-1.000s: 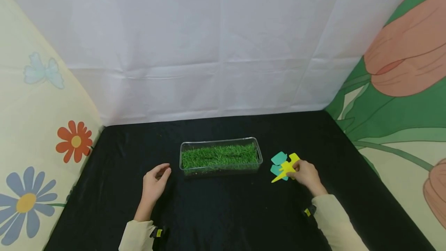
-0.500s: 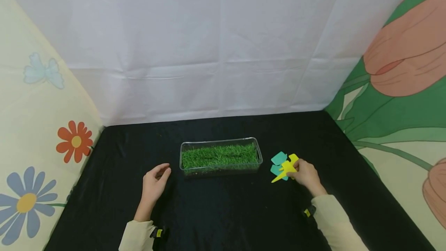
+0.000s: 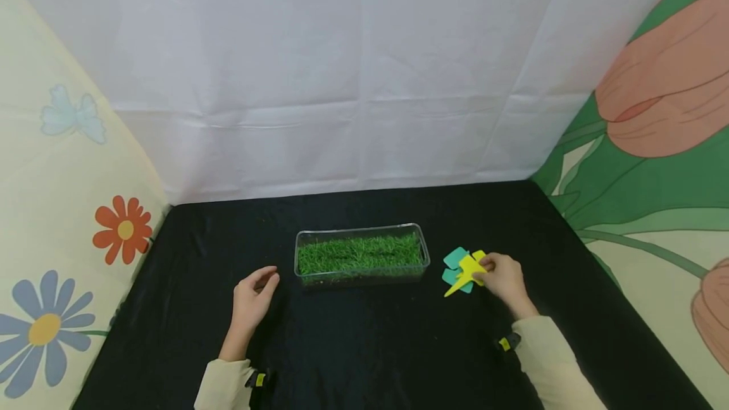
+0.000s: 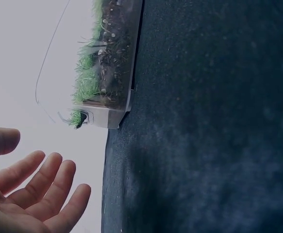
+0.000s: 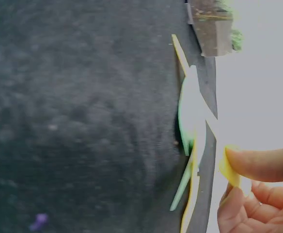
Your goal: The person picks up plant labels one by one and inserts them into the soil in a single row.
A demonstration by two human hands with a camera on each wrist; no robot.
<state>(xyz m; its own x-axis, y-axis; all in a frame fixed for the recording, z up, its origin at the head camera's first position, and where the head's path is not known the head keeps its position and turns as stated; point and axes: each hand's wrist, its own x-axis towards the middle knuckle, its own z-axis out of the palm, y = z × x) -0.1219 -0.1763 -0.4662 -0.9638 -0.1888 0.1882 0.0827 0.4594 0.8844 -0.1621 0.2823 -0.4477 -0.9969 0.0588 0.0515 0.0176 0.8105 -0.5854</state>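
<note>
My right hand (image 3: pixel 504 278) pinches a yellow plant label (image 5: pixel 227 167) between thumb and fingers, at the right of the table. Another yellow label (image 5: pixel 192 194) lies below it on the cloth, with teal-green plant labels (image 3: pixel 455 257) partly covered by the yellow ones. My left hand (image 3: pixel 254 299) is held loosely, fingers relaxed and spread in the left wrist view, with nothing in it. Right of it stands a clear plastic container (image 3: pixel 310 281) filled with short green grass (image 3: pixel 359 254). Dark soil (image 4: pixel 113 58) shows through its side.
A black cloth (image 3: pixel 364 347) covers the table. Behind it hangs a white sheet (image 3: pixel 285 81), with flower-printed panels (image 3: pixel 643 207) along both sides. A small purple spot (image 5: pixel 39 222) shows on the cloth in the right wrist view.
My right hand has shifted slightly right and up, and the yellow label in its fingers has shifted over the pile. My left hand and the container look the same.
</note>
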